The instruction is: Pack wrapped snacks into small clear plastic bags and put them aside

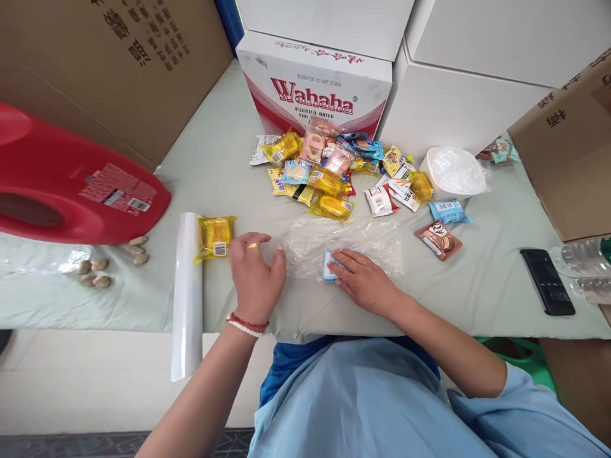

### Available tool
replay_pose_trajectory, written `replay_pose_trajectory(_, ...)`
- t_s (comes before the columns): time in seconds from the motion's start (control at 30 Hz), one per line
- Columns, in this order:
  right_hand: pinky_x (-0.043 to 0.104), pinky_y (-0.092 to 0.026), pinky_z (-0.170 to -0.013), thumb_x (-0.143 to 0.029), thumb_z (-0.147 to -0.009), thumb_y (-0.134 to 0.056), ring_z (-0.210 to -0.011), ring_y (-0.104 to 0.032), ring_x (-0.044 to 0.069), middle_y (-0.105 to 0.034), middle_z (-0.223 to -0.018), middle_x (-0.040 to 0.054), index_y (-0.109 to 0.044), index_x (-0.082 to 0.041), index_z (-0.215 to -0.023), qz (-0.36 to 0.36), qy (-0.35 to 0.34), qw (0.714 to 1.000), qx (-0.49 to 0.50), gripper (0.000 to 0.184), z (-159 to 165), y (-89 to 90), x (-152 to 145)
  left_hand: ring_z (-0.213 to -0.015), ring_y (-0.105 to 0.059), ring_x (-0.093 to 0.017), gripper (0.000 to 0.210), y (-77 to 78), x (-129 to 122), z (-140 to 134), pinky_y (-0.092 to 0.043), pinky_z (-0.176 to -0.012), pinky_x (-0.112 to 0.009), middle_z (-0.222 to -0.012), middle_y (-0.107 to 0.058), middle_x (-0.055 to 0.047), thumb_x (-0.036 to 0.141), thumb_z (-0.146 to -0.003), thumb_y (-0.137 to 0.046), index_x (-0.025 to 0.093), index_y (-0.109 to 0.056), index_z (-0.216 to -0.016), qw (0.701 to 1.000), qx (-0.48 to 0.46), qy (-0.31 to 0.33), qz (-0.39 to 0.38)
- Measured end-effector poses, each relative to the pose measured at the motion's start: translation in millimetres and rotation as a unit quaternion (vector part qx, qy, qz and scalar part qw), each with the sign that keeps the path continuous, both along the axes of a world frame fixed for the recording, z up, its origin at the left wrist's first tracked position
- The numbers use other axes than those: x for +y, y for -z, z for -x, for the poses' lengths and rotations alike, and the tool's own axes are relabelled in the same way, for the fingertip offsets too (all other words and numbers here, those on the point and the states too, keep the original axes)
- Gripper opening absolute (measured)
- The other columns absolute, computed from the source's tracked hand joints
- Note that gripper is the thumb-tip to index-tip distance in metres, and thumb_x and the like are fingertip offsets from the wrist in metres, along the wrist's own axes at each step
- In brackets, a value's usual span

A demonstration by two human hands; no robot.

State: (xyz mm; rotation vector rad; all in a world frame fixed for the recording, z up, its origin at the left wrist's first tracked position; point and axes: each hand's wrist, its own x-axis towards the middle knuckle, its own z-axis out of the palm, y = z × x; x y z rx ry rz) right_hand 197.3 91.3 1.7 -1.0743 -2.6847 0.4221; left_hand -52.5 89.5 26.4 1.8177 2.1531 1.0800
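Observation:
My right hand [365, 283] is over a small, flat light-blue box [327, 267], its fingers across the top and the thumb by the near edge. Only the box's left end and a bit of its far edge show. Under the box spreads a crumpled sheet of clear plastic film [305, 245]. To the left, my left hand [255, 273] hovers at the film's edge, thumb and fingers apart, with nothing in it. Just beyond its fingertips lies a yellow-wrapped snack [216, 236], touching a long roll of clear film [187, 299] that sticks out over the table edge.
Behind the film is a heap of wrapped snacks [329, 168], against a Wahaha carton [315, 86]. A white bowl [451, 191] holds clear plastic. A brown packet [438, 240] and phone [547, 282] lie right. A red jug [76, 184] and several nuts [100, 281] are left.

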Motion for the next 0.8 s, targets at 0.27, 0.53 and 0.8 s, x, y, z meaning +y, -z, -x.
replay_pose_trajectory(0.27, 0.051, -0.041, -0.124, -0.025, -0.103, -0.057, -0.147, -0.048, 0.031, -0.058, -0.152, 0.0191, -0.062, -0.011, -0.144, 0.05, 0.001, 0.999, 0.004, 0.044, -1, -7.5, 4, -0.112, -0.062, -0.029, 0.025, 1.0, -30, -71, -0.05, -0.092, -0.047, -0.117, -0.074, -0.012, 0.014, -0.093, -0.055, 0.021, -0.071, -0.11, 0.97, 0.084, 0.227, -0.001)
replay_pose_trajectory(0.53, 0.055, -0.045, -0.119, -0.03, -0.108, -0.047, -0.14, -0.054, 0.03, -0.06, -0.15, 0.0166, -0.064, -0.017, -0.142, 0.076, 0.005, 0.997, 0.032, 0.041, -3, -17.1, 13, -0.144, -0.041, -0.044, 0.027, 17.7, 4, -24, -0.037, -0.11, -0.066, -0.149, -0.055, -0.018, 0.031, -0.096, -0.057, 0.019, -0.074, -0.113, 0.989, 0.105, 0.025, 0.097)
replay_pose_trajectory(0.8, 0.052, -0.044, -0.119, -0.027, -0.106, -0.051, -0.142, -0.051, 0.031, -0.061, -0.149, 0.0148, -0.067, -0.019, -0.139, 0.052, 0.026, 0.998, -0.028, 0.038, 9, -12.8, 7, -0.109, -0.066, -0.025, 0.033, -17.0, -54, -52, -0.058, -0.097, -0.046, -0.109, -0.072, -0.008, 0.007, -0.092, -0.053, 0.025, -0.065, -0.117, 0.953, 0.014, 0.247, -0.177)
